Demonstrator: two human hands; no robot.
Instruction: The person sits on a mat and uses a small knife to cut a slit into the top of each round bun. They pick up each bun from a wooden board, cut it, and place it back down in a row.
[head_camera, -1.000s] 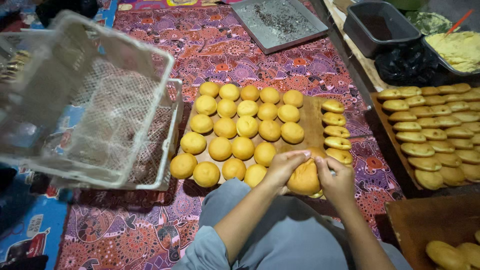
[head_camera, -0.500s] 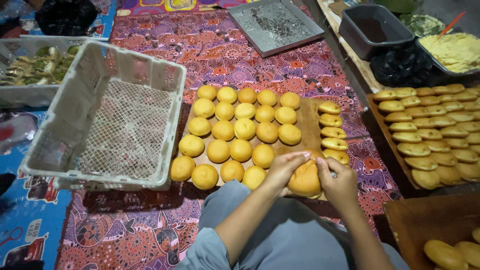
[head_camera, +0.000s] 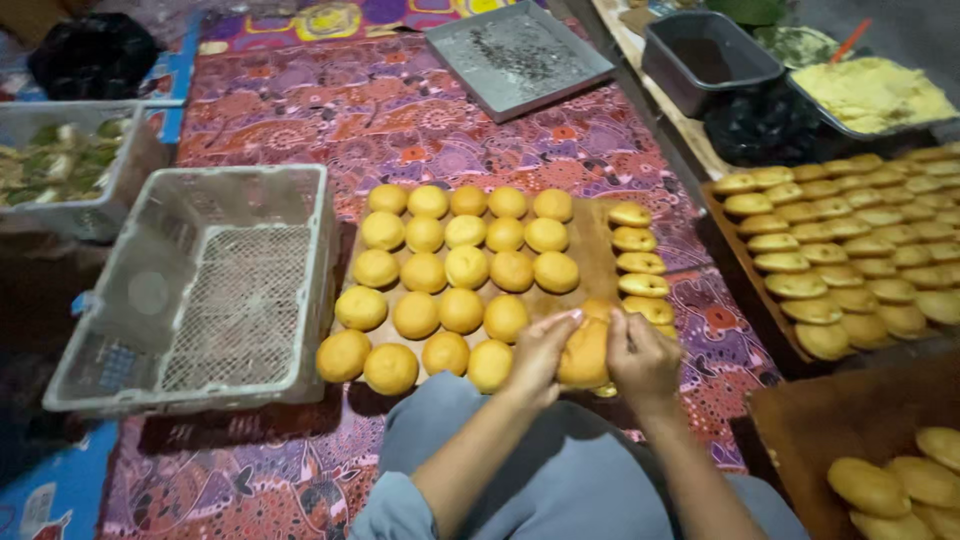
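Note:
My left hand (head_camera: 537, 352) and my right hand (head_camera: 642, 358) together pinch one orange-yellow dough piece (head_camera: 584, 352) at the near right corner of a wooden board (head_camera: 594, 258). Rows of round yellow dough balls (head_camera: 464, 265) cover the board. A column of flattened, folded pieces (head_camera: 639, 262) runs down its right edge, just beyond my right hand. My knees in grey cloth sit below the board.
A white plastic mesh crate (head_camera: 205, 290) rests flat on the patterned mat left of the board. A second crate (head_camera: 62, 168) with greens is at far left. Trays of shaped pieces (head_camera: 850, 255) lie right, a grey metal tray (head_camera: 518, 55) far, dark tub (head_camera: 708, 58) beyond.
The white mesh crate, tilted up in the air at left, has come down and now lies flat on the mat beside the board. My hands stayed on the dough piece.

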